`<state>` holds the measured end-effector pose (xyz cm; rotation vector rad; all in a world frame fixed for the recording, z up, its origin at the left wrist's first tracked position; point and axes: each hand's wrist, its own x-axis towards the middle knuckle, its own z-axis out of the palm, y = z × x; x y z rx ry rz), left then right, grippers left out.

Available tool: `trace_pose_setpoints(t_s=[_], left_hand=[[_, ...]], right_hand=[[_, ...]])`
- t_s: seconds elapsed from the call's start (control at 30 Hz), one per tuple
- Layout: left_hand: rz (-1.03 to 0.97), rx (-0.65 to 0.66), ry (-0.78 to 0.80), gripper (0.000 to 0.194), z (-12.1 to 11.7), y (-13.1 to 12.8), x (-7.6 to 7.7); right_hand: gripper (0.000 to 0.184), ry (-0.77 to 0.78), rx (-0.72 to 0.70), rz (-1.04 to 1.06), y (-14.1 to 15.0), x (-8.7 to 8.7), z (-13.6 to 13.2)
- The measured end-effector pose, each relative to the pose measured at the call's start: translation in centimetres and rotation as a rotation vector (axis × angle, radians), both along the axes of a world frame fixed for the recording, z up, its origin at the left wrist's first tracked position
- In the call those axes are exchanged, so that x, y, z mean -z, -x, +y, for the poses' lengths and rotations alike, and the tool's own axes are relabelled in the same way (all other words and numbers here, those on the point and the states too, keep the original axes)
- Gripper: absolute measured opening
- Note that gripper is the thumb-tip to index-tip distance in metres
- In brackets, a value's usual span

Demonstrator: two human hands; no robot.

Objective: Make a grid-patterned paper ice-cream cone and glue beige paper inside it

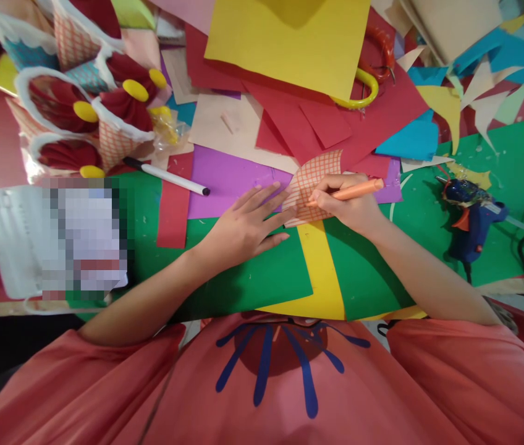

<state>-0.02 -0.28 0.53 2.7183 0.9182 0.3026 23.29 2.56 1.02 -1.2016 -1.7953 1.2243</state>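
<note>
In the head view, the checked paper [314, 173] lies between the two hands, its lower part over a yellow strip [322, 266] and its orange grid facing up. The left hand [257, 219] is spread palm down with nothing in its grip, fingertips at the paper's left edge. The right hand [350, 201] pinches an orange marker [361, 189], its tip at the paper's lower part.

To rule these lines well, the left fingers should press the edge lightly, clear of the wet strokes, so the sheet cannot creep. Each stroke is best drawn in one even pull, spaced by eye from its neighbour, with the right hand's heel kept off fresh ink. Easing up near the rim should keep colour off the sheets beneath.

Left of the checked paper lies a white marker [169, 176]; beyond that, paper cones [120, 142]. Above the paper are scissors [366, 93]; well to its right, a glue gun [470, 228].
</note>
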Motion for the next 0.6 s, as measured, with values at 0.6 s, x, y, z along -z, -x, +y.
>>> trace_pose_setpoints(t_s=[0.6], left_hand=[[-0.006, -0.011, -0.037, 0.045, 0.3, 0.2, -0.1]], right_hand=[[0.028, -0.091, 0.024, -0.011, 0.1, -0.2, -0.5]])
